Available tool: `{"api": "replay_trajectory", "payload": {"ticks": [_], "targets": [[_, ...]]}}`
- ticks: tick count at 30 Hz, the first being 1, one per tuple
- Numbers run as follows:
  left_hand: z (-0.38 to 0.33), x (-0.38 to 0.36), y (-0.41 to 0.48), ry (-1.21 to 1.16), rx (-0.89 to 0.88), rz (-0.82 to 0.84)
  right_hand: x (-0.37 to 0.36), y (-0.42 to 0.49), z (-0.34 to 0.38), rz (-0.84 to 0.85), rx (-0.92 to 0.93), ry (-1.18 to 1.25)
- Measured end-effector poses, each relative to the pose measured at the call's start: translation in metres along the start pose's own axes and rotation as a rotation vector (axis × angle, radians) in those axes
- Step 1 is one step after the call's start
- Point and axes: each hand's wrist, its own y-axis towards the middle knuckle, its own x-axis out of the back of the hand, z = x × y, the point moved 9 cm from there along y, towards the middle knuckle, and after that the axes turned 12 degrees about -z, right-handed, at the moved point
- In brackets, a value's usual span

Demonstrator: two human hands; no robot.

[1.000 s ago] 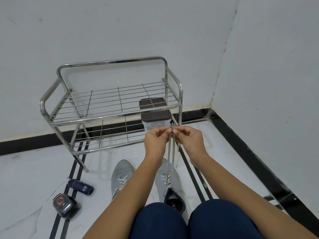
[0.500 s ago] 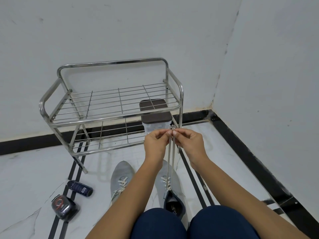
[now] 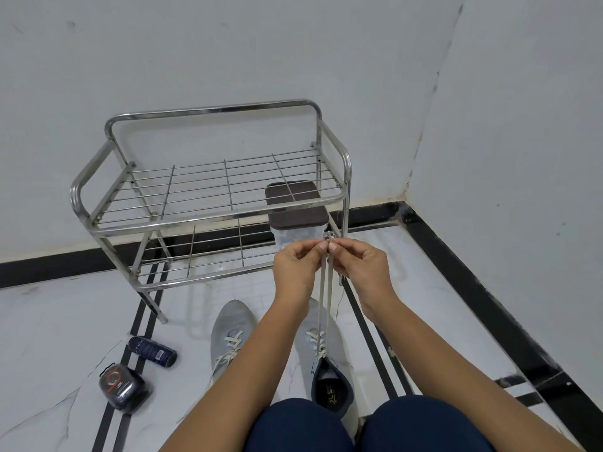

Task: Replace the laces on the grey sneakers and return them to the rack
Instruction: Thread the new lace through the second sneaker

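Two grey sneakers stand on the floor in front of my knees, toes toward the rack. The left sneaker (image 3: 228,334) is laced in off-white. From the right sneaker (image 3: 323,353) two strands of the off-white lace (image 3: 326,288) run straight up to my hands. My left hand (image 3: 295,262) and my right hand (image 3: 360,264) meet thumb to thumb above the shoe, each pinching the lace's upper ends. The steel two-tier rack (image 3: 208,220) stands against the wall behind them, its top shelf bare.
A container with a dark brown lid (image 3: 295,207) sits on the rack's lower shelf at the right. A small dark bottle (image 3: 151,350) and a round dark tin (image 3: 119,384) lie on the floor at the left. Walls close the corner at the right.
Both hands stay together at the lace ends; they have shifted very slightly, and the lace remains stretched up from the right sneaker.
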Motion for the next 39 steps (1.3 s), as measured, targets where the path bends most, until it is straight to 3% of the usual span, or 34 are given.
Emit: {"api": "replay_trajectory", "payload": {"ticks": [18, 25, 29, 31, 36, 39], "targets": [[0.0, 0.0, 0.001, -0.014, 0.002, 0.011, 0.0, 0.001, 0.002, 0.01, 0.011, -0.065], [0.027, 0.016, 0.018, 0.114, 0.035, -0.043, 0.007, 0.021, -0.021, -0.011, 0.091, -0.326], [0.066, 0.031, 0.027, 0.355, 0.016, -0.033, 0.014, 0.035, -0.065, 0.012, 0.092, -0.713], [0.098, 0.034, 0.032, 0.59, -0.007, 0.057, 0.012, 0.036, -0.102, 0.142, 0.056, -0.949], [0.197, 0.038, 0.021, 1.245, 0.013, 0.547, 0.01, 0.003, -0.195, 0.659, -0.171, -1.39], [0.234, 0.048, 0.007, 1.511, -0.012, 0.729, 0.011, -0.016, -0.218, 0.804, -0.187, -1.509]]}}
